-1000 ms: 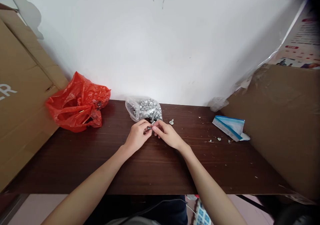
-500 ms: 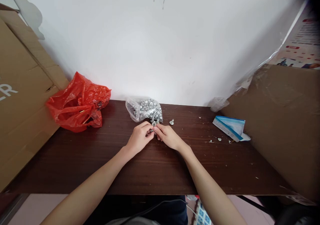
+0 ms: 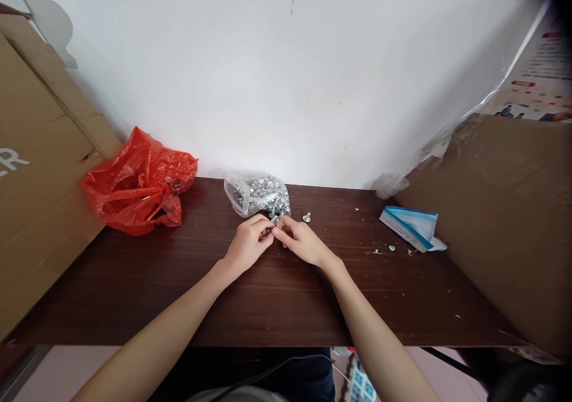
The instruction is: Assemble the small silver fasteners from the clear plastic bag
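Note:
My left hand (image 3: 249,241) pinches a small metal screw (image 3: 269,230), mostly hidden by the fingers; a dark part of it shows. Against the left fingertips, my right hand (image 3: 300,241) has thumb and bent fingers closed on the other end of the same piece. Just beyond both hands lie a few loose silver screws (image 3: 274,219) with wide round heads. One more loose screw (image 3: 306,217) stands on its head to the right. Behind them sits a clear plastic bag (image 3: 236,193) full of such screws, its mouth facing left.
On the left, a crumpled red plastic bag (image 3: 138,181) rests against a cardboard box (image 3: 44,181). To the right are a blue and white folded packet (image 3: 409,228), small white scraps (image 3: 391,248) and another cardboard box (image 3: 500,211). A white wall (image 3: 313,92) backs the dark wooden table (image 3: 268,307).
My right index finger has lifted and bent more, while the thumb stays at the small screw. The left hand has barely moved. The whole view has shifted very slightly.

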Demonstrator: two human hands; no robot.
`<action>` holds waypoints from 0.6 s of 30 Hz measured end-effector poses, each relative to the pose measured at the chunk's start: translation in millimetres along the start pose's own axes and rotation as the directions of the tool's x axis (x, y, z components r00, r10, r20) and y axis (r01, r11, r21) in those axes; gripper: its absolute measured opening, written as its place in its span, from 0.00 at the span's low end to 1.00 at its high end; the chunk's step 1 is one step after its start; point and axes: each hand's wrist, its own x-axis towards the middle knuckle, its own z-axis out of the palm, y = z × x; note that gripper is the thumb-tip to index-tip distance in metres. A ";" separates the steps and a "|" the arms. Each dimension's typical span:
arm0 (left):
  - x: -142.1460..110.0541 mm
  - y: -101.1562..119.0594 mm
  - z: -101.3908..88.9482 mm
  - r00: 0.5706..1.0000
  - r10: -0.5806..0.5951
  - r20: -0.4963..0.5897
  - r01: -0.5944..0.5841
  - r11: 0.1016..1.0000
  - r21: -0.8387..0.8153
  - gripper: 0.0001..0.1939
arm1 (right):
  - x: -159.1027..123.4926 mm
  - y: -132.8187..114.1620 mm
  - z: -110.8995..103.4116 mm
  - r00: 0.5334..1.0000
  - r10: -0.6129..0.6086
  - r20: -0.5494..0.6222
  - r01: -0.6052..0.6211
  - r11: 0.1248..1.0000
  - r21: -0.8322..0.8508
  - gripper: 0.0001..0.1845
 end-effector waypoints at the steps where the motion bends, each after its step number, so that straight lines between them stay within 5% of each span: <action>1: 0.0 0.0 -0.3 1.000 0.001 -0.003 -0.001 1.000 0.000 0.04 | 0.0 -0.7 0.0 1.000 -0.012 0.007 0.012 1.000 0.002 0.17; 6: 0.2 0.2 -1.2 1.000 0.005 0.010 -0.005 1.000 0.010 0.05 | 0.5 -3.0 0.8 1.000 0.008 0.009 -0.007 1.000 -0.001 0.23; 12: 0.7 -0.7 -1.7 1.000 0.006 -0.020 -0.006 1.000 -0.001 0.04 | -1.6 -1.2 -2.1 1.000 0.004 0.030 -0.006 0.999 0.054 0.16; 18: 1.0 -1.2 -1.6 0.999 0.024 -0.032 -0.024 1.000 0.008 0.05 | 0.2 -0.6 4.0 1.000 -0.003 0.031 0.003 1.000 0.012 0.24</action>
